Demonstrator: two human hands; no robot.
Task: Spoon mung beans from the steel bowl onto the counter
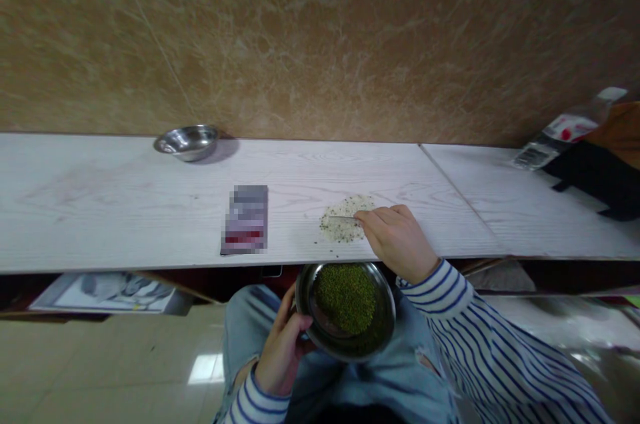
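Note:
My left hand (pixel 286 347) grips the rim of a steel bowl (pixel 383 337), thumb over the edge, holding it above my lap just below the table's front edge. Small green beans (pixel 346 297), like mung beans, lie inside the bowl. On the table, my right hand (pixel 400 237) is closed round a thin metal tool (pixel 343 217); its full shape is hidden by the fingers. The tool's tip reaches over a flat spread of pale grains (pixel 350 201) mixed with dark and green specks. A few loose specks lie near the table edge.
The narrow white table (pixel 100 211) backs onto a brown tiled wall. An empty-looking steel bowl (pixel 187 143) stands at the back left. A blurred-out flat rectangle (pixel 245 221) lies left of the grains. A plastic bottle (pixel 565 131) leans on a dark object (pixel 595 177) at the right.

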